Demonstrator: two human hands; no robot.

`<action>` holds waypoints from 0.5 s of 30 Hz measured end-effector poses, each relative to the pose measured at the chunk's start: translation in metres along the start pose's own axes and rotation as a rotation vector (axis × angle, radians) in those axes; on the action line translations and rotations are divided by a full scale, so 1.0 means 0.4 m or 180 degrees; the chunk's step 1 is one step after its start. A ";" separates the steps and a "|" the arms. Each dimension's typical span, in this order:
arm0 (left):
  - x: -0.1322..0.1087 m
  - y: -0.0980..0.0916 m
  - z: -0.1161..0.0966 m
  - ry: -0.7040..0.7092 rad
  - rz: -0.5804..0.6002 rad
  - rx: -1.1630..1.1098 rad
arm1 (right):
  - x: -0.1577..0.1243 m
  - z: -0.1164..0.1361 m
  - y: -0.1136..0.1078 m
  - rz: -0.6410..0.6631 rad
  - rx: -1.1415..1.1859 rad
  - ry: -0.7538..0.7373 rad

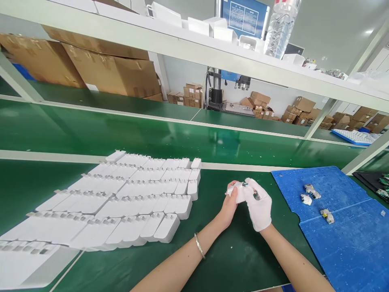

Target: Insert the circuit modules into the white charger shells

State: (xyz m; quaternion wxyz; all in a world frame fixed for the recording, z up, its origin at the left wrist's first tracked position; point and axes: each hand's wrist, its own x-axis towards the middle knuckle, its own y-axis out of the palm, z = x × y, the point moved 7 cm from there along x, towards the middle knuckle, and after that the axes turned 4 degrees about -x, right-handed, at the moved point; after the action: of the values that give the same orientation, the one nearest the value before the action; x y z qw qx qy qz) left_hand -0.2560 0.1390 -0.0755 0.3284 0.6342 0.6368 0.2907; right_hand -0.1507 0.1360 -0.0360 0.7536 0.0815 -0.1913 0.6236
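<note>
A small white plastic housing (240, 192) is held up over the green table, between my two hands. My left hand (229, 205), bare with a bracelet at the wrist, grips its left side, thumb on the front. In a white glove, my right hand (259, 205) closes on the right end of the housing, where a small green part (244, 184) shows at the top edge. Whether the glove's fingers also pinch that part is too small to tell. Rows of white housings (142, 186) stand close together to the left.
A blue sheet (343, 227) at the right bears several small circuit pieces (327, 215). Beyond the table runs a raised green ledge (170, 134). The overhead shelf (182, 46) carries white housings and a plastic bottle (281, 28). Cardboard boxes (115, 73) sit at the back left.
</note>
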 end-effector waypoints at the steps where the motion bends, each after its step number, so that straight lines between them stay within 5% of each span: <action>1: -0.001 0.003 -0.004 0.0008 0.0019 0.0003 | 0.001 0.008 0.000 0.0104 0.0030 -0.0036; 8: -0.008 0.021 -0.038 -0.0092 0.0213 0.0056 | 0.020 0.089 -0.013 0.1229 0.0407 -0.0233; 15: -0.011 0.028 -0.027 -0.0195 0.0445 0.0122 | 0.015 0.057 0.029 0.2298 0.0711 0.0543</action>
State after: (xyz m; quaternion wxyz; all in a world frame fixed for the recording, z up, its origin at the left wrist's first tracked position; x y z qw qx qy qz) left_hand -0.2576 0.1356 -0.0597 0.3144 0.6919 0.5861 0.2811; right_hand -0.1653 0.1355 -0.0143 0.4852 0.0383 -0.0752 0.8703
